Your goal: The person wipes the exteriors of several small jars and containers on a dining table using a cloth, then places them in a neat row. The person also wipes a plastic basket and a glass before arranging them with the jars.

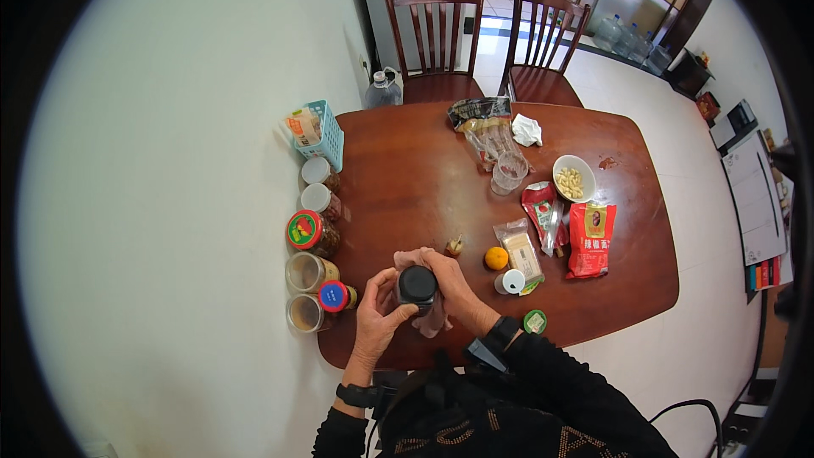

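A jar with a black lid (418,284) is between my two hands near the front edge of the table. My left hand (379,317) grips its left side, the thumb near the lid's lower rim. Against the jar's far and right side, my right hand (453,280) presses a pinkish cloth (434,324), which also hangs out below the jar. The lid hides most of the jar's body. Just beyond my right hand stands a small open container (454,246), its contents too small to tell. An orange citrus fruit (496,258) and a white-capped shaker (510,282) are to the right.
Several jars, one with a red-and-green lid (305,229), line the wall beside a blue basket (329,137). On the right are a bowl of peeled garlic cloves (572,179), a red packet (591,242), a clear cup (509,173) and a crumpled tissue (526,130).
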The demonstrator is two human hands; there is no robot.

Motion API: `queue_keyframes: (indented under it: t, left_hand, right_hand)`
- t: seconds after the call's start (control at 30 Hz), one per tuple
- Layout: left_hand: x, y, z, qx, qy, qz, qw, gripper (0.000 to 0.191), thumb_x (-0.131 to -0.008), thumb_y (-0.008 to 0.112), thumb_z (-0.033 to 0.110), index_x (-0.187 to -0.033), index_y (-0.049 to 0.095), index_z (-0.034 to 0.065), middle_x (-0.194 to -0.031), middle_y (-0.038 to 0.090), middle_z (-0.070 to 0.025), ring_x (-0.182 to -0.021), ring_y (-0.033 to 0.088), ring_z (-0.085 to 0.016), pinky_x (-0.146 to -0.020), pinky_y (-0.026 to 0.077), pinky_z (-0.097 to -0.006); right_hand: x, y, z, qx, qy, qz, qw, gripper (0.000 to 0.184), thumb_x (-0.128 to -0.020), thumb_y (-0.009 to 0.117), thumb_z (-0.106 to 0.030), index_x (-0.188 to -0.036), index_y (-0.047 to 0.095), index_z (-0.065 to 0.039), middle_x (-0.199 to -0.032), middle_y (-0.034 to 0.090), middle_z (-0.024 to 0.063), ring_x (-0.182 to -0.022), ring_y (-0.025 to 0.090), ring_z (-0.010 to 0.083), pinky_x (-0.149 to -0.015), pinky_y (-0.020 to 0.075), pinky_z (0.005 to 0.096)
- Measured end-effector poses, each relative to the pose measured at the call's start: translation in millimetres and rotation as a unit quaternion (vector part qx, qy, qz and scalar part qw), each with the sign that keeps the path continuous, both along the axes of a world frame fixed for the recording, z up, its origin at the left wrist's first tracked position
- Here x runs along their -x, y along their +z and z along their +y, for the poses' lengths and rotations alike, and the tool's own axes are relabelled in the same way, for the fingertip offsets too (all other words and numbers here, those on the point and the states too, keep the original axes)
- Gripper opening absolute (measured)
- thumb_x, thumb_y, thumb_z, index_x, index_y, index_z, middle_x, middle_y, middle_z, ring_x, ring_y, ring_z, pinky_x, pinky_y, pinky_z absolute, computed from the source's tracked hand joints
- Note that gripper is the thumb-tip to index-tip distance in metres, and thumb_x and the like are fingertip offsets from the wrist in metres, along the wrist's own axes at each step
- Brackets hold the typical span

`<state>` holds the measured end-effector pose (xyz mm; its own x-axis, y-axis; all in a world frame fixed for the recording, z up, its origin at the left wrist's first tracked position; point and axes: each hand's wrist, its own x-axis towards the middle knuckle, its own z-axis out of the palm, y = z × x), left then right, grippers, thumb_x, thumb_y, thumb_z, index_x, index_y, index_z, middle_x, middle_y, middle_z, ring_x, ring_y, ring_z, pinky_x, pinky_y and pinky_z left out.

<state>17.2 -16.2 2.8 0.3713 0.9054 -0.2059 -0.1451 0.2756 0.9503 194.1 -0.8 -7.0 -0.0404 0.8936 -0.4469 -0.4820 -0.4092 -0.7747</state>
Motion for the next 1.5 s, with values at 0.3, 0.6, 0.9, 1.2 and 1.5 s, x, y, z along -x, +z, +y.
queue_keyframes:
  t: [0.3,0.6,0.9,1.2,1.5]
  left_hand:
    - [-14.6,-19.3,-0.6,-0.187,0.07,0.149,0.969,0.093,-0.073,0.09,0.048,-0.139,0.042,0.0045,-0.136,0.046,-0.0107,-0.127,0.048,-0.023,-0.111,0.039,-0.0368]
    - [9.6,3.1,17.4,-0.213,-0.12,0.152,0.958,0.083,-0.066,0.097,0.024,-0.132,0.048,0.0083,-0.125,0.054,-0.0054,-0.117,0.055,-0.019,-0.107,0.043,-0.0347]
    - [-4.0,-15.0,15.1,-0.087,0.084,0.004,0.993,0.089,-0.079,0.085,0.05,-0.141,0.043,0.0012,-0.138,0.045,-0.0113,-0.131,0.046,-0.024,-0.114,0.036,-0.0387]
    - [-5.7,-30.3,14.4,-0.102,0.07,0.117,0.985,0.078,-0.079,0.089,0.04,-0.136,0.052,0.0023,-0.126,0.055,-0.0076,-0.119,0.055,-0.022,-0.105,0.042,-0.0357]
    - [-3.6,-12.2,15.9,-0.066,0.076,0.003,0.995,0.086,-0.073,0.094,0.027,-0.141,0.047,0.0031,-0.129,0.058,-0.0077,-0.119,0.056,-0.02,-0.107,0.043,-0.0335]
  right_hand:
    - [19.6,24.4,-5.1,0.097,-0.064,-0.004,0.993,0.046,-0.104,0.044,-0.042,-0.119,0.065,-0.004,-0.115,0.066,0.0088,-0.107,0.059,0.0206,-0.094,0.0472,0.0359]
    - [3.4,7.6,6.2,-0.093,0.111,-0.018,0.989,0.052,-0.108,0.041,-0.038,-0.132,0.062,0.002,-0.128,0.066,0.0099,-0.118,0.058,0.0178,-0.107,0.0399,0.0318]
    - [17.8,8.3,5.6,-0.03,-0.047,0.056,0.997,0.047,-0.11,0.036,-0.034,-0.129,0.064,-0.001,-0.122,0.066,0.008,-0.113,0.061,0.0173,-0.101,0.0467,0.0328]
    - [44.3,9.5,2.0,-0.08,-0.17,-0.089,0.978,0.041,-0.106,0.039,-0.03,-0.107,0.067,0.0,-0.106,0.066,0.0075,-0.102,0.061,0.0182,-0.095,0.0465,0.0319]
    - [29.1,18.7,14.1,0.007,-0.11,-0.02,0.994,0.042,-0.103,0.045,-0.033,-0.11,0.068,0.002,-0.11,0.067,0.0071,-0.103,0.061,0.0176,-0.094,0.0462,0.0311]
